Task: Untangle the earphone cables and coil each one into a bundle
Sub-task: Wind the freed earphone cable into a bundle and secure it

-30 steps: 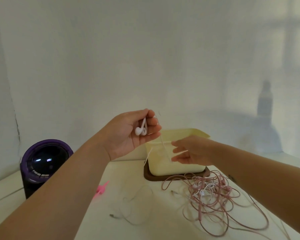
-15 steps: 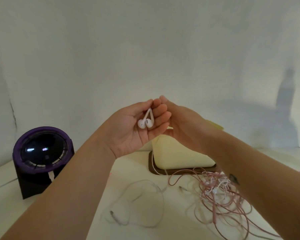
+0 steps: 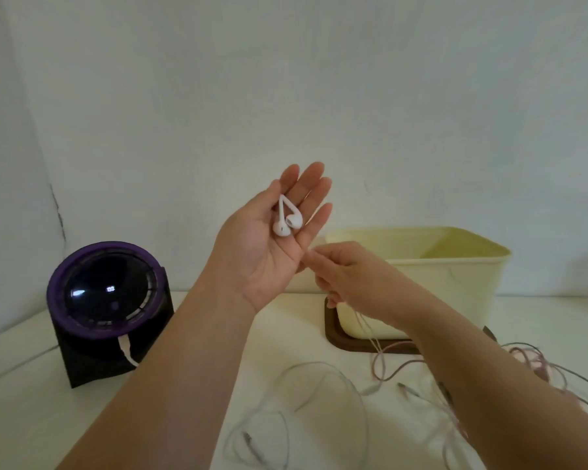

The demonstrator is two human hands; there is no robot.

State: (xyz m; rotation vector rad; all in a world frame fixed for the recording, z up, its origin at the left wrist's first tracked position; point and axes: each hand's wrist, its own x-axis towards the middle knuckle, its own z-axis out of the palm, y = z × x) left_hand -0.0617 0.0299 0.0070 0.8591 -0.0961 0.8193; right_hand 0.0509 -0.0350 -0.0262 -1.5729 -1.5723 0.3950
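Observation:
My left hand (image 3: 269, 252) is raised, palm toward me, fingers nearly straight. Two white earbuds (image 3: 287, 222) lie against its fingers, and the thumb holds their stems there. Just below it, my right hand (image 3: 350, 279) pinches the thin white cable (image 3: 365, 325), which hangs down from it. The rest of the white cable lies in loose loops (image 3: 319, 398) on the table in front of me. A tangle of pink earphone cable (image 3: 537, 368) is spread on the table at the right, partly hidden by my right forearm.
A cream plastic box (image 3: 455, 269) stands on a dark brown tray (image 3: 333, 330) behind my right hand. A black device with a purple rim (image 3: 109, 300) sits at the left, a white cord plugged into it. A white wall closes the back.
My left hand has opened its fingers and risen slightly. My right hand has dropped from behind the left fingertips to below the left palm, drawing the white cable down. The view has shifted left.

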